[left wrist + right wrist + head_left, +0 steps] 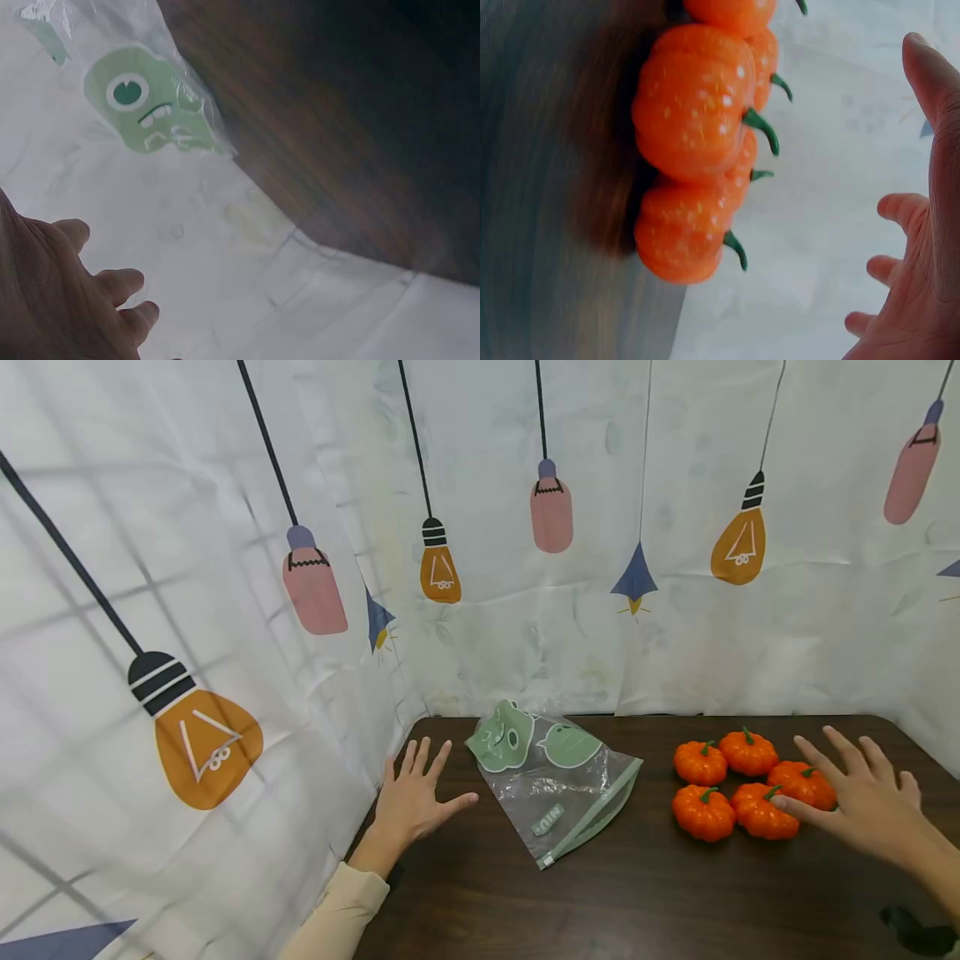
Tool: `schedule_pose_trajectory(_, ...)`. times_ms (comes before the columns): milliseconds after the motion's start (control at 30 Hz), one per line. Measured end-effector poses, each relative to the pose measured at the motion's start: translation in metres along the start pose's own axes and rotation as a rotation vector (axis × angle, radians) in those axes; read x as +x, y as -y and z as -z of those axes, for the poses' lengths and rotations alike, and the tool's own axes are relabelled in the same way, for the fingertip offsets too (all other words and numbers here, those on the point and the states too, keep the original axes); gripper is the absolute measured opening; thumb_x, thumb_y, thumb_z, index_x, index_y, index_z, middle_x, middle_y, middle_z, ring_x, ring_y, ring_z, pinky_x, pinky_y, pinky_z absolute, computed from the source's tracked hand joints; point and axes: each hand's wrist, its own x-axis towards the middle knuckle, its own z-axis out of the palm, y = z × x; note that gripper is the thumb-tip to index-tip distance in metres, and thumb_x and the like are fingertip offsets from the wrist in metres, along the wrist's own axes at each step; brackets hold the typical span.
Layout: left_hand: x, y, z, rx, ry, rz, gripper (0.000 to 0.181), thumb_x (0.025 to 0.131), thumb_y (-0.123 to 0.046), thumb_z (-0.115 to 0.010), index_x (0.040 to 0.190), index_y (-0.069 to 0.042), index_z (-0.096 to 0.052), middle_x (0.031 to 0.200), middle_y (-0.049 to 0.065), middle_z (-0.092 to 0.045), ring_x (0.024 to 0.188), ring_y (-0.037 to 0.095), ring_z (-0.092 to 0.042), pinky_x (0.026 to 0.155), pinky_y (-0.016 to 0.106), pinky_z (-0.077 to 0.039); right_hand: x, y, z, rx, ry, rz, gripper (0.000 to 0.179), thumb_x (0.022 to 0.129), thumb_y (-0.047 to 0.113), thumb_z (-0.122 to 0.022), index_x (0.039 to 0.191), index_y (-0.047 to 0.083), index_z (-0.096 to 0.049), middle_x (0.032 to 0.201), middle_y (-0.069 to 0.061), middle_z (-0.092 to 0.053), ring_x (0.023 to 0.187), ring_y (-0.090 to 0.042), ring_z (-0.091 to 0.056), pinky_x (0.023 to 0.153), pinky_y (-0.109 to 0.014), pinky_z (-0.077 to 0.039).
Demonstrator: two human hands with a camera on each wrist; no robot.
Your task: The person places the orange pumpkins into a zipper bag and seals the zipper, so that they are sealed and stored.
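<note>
Both hands hover over the table with fingers spread, holding nothing. My left hand [417, 797] is left of a clear zip bag [558, 785] printed with green monster faces, which lies flat with its green zip strip facing front right. In the left wrist view the bag [150, 97] shows a one-eyed face, apart from the left hand [67, 292]. My right hand [870, 789] is beside several small orange pumpkins [703, 812] with green stems, its thumb overlapping the group in the head view. The right wrist view has these pumpkins [694, 101] left of the right hand [922, 247].
The dark wooden table [570, 910] has a white curtain [510, 635] printed with hanging lamps along its back and left sides. A black object [918, 931] shows near the right forearm, at the lower right of the head view.
</note>
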Motion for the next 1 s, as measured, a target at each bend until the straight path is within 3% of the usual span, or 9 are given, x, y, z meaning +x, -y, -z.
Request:
schedule_pose_trajectory(433, -0.024, -0.019, -0.03, -0.06, -0.019, -0.014, 0.103, 0.081, -0.09, -0.043, 0.164, -0.034, -0.017, 0.171, 0.012, -0.018, 0.159, 0.038, -0.012, 0.124, 0.065, -0.009, -0.011, 0.039, -0.017, 0.113, 0.03, 0.068, 0.102, 0.089, 0.062, -0.067, 0.166, 0.025, -0.01, 0.172, -0.017, 0.007, 0.154, -0.052, 0.015, 0.095, -0.086, -0.009)
schedule_pose_trajectory(733, -0.029, -0.041, -0.041, -0.13, -0.015, -0.052, 0.102, 0.083, -0.089, -0.044, 0.164, -0.031, -0.021, 0.169, 0.015, -0.024, 0.157, 0.042, -0.018, 0.123, 0.067, -0.012, -0.015, 0.055, -0.027, 0.222, -0.003, 0.121, 0.098, 0.089, 0.053, -0.073, 0.165, 0.02, -0.019, 0.167, -0.028, -0.009, 0.15, -0.06, -0.002, 0.101, -0.087, -0.007)
schedule_pose_trajectory(1000, -0.026, -0.062, -0.049, -0.189, -0.052, -0.124, 0.095, 0.086, -0.081, -0.053, 0.16, -0.024, -0.034, 0.158, 0.013, -0.043, 0.148, 0.038, -0.037, 0.119, 0.067, -0.023, -0.014, 0.072, -0.042, 0.344, -0.026, 0.127, 0.093, 0.087, 0.044, -0.078, 0.157, 0.004, -0.032, 0.157, -0.035, -0.024, 0.128, -0.068, -0.025, 0.093, -0.083, -0.02)
